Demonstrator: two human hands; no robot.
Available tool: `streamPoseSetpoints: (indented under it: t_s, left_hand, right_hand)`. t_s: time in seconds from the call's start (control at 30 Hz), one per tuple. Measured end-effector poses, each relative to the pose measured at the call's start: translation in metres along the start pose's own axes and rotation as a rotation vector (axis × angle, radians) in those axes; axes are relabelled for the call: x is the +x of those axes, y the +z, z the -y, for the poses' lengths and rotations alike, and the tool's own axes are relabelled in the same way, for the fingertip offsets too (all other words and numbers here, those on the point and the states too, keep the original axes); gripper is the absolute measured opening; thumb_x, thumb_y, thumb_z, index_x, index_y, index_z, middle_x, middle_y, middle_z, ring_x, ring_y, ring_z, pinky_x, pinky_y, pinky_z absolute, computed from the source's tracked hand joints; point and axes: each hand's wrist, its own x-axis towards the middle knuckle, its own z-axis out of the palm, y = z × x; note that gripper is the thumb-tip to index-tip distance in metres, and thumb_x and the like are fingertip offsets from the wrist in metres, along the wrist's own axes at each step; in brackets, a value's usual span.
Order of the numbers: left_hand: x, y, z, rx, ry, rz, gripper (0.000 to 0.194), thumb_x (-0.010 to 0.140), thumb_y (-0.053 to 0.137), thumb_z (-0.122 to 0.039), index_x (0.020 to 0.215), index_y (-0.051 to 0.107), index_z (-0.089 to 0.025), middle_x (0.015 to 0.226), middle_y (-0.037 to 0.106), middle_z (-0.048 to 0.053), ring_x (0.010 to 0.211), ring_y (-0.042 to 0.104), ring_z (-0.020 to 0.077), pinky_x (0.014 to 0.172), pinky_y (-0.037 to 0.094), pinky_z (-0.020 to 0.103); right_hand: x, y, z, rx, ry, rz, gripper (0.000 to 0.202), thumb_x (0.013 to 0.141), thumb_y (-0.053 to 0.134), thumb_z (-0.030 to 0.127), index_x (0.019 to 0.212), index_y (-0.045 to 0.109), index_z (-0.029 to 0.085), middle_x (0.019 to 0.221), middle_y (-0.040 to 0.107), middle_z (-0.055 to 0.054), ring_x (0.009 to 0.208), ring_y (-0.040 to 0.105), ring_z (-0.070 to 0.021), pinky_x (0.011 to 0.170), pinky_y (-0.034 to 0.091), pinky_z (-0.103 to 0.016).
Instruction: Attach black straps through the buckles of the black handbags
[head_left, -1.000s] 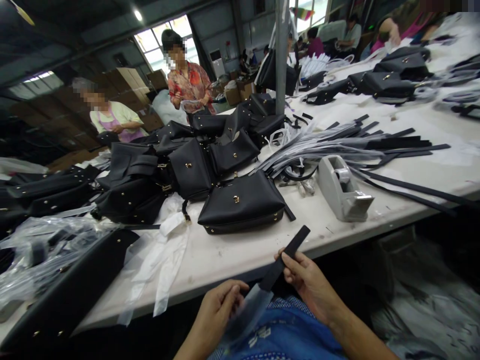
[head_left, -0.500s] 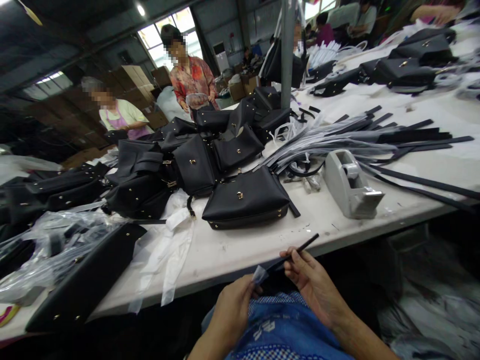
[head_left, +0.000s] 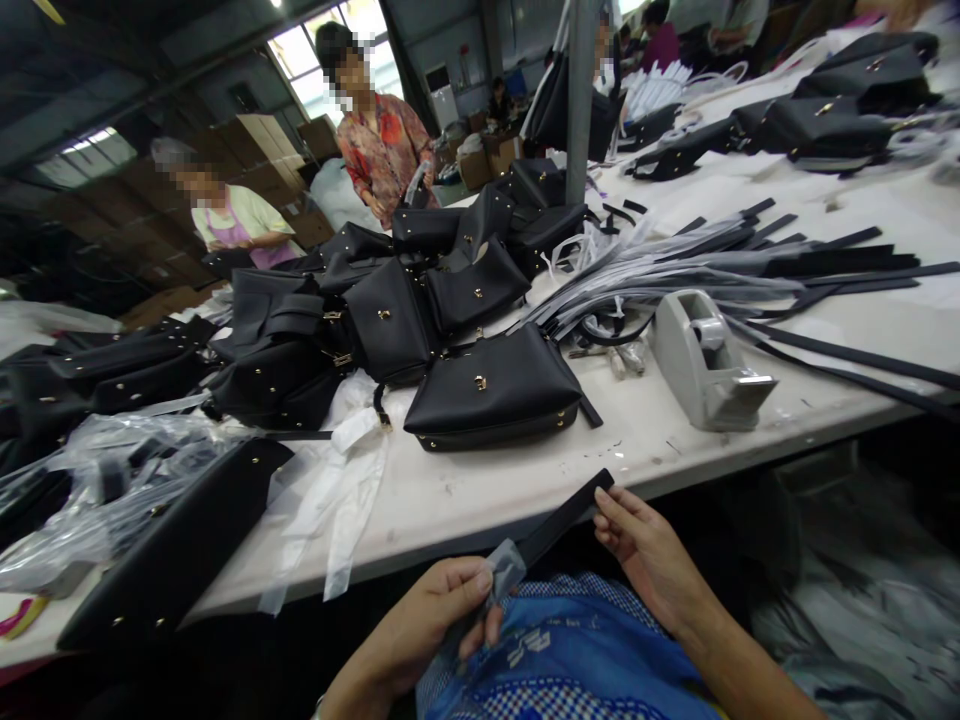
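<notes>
A black strap is stretched between my two hands, just in front of the table edge and above my blue apron. My left hand pinches it at a piece of clear plastic wrap that goes round the strap. My right hand grips the strap's bare far end between thumb and fingers. Beyond my hands a black handbag with a gold clasp lies on the white table. To its right stands a grey tape dispenser.
Many black handbags are piled at the middle and left. A bundle of plastic-wrapped straps lies behind the dispenser. Clear plastic bags cover the left side. A metal post rises from the table. Two people stand across it.
My left hand has moved left and down along with the plastic wrap, and my right hand slightly right. More of the strap shows between them, its broad side turned up. The view has shifted slightly.
</notes>
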Motion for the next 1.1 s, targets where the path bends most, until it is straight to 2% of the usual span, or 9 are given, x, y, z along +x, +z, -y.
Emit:
streamPoseSetpoints:
  t_s: [0.23, 0.4, 0.53, 0.67, 0.8, 1.1]
  left_hand:
    - [-0.014, -0.011, 0.001, -0.133, -0.036, 0.011, 0.030, 0.096, 0.055, -0.036, 0.091, 0.065, -0.009, 0.059, 0.056, -0.001, 0.035, 0.029, 0.0004, 0.041, 0.019, 0.018]
    - [-0.030, -0.024, 0.006, -0.220, -0.052, -0.012, 0.027, 0.095, 0.057, -0.034, 0.087, 0.064, -0.010, 0.052, 0.049, -0.006, 0.033, 0.020, -0.0001, 0.040, 0.016, 0.017]
    - [-0.042, -0.033, 0.016, -0.259, -0.047, -0.018, 0.027, 0.094, 0.059, -0.037, 0.084, 0.061, -0.012, 0.047, 0.042, -0.009, 0.033, 0.015, 0.0004, 0.039, 0.013, 0.018]
    - [-0.054, -0.038, 0.028, -0.128, -0.040, -0.093, 0.035, 0.094, 0.058, -0.044, 0.080, 0.058, -0.012, 0.052, 0.048, -0.006, 0.035, 0.020, 0.0002, 0.038, 0.008, 0.019]
    - [-0.064, -0.043, 0.040, 0.048, -0.034, -0.139, 0.040, 0.090, 0.063, -0.048, 0.071, 0.055, -0.014, 0.055, 0.051, -0.005, 0.038, 0.028, 0.0011, 0.037, 0.013, 0.019]
    - [-0.077, -0.056, 0.066, 0.081, -0.034, -0.229, 0.038, 0.090, 0.063, -0.046, 0.067, 0.058, -0.014, 0.054, 0.052, -0.005, 0.039, 0.032, 0.0025, 0.039, 0.019, 0.019]
  right_hand:
    - [-0.006, 0.007, 0.000, -0.092, 0.018, 0.083, 0.025, 0.073, 0.085, 0.035, 0.076, 0.070, 0.016, 0.062, 0.062, 0.002, 0.054, 0.056, -0.0071, 0.050, 0.050, -0.015]
    - [-0.014, 0.015, -0.001, -0.200, 0.042, 0.101, 0.033, 0.077, 0.080, 0.045, 0.075, 0.073, 0.013, 0.073, 0.071, -0.005, 0.050, 0.055, -0.0073, 0.046, 0.046, -0.018]
    - [-0.023, 0.020, -0.008, -0.267, 0.085, 0.110, 0.037, 0.078, 0.078, 0.048, 0.074, 0.075, 0.012, 0.071, 0.072, -0.007, 0.049, 0.055, -0.0084, 0.047, 0.046, -0.019]
    - [-0.027, 0.022, -0.021, -0.327, 0.107, 0.124, 0.037, 0.080, 0.076, 0.048, 0.075, 0.076, 0.012, 0.068, 0.071, -0.007, 0.052, 0.055, -0.0097, 0.051, 0.046, -0.020]
    - [-0.028, 0.022, -0.037, -0.361, 0.144, 0.135, 0.036, 0.080, 0.075, 0.049, 0.075, 0.076, 0.013, 0.071, 0.071, -0.006, 0.055, 0.055, -0.0103, 0.052, 0.047, -0.020]
    - [-0.016, 0.023, -0.066, -0.424, 0.238, 0.137, 0.032, 0.081, 0.075, 0.046, 0.078, 0.075, 0.015, 0.076, 0.071, -0.006, 0.058, 0.054, -0.0108, 0.054, 0.047, -0.021]
